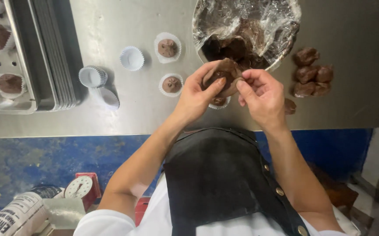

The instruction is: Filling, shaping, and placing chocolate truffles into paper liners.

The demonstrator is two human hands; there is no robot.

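- The left hand (196, 97) and the right hand (261, 97) are both closed around one flat piece of brown dough (224, 75), with the left thumb pressing into its middle.
- The dough piece is held above the steel table (110, 26), just near of the bowl (246, 32) lined with plastic film.
- Two filled paper cups (168, 47) stand to the left of the hands, with empty paper cups (132, 58) further left.
- A small pile of dough lumps (312, 72) lies on the right.
- A perforated tray (5, 57) is at the far left.

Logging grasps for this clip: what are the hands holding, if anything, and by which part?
Both hold one flattened brown dough piece. The left hand pinches its lower left edge, thumb on top; the right hand pinches its right edge with the fingertips.
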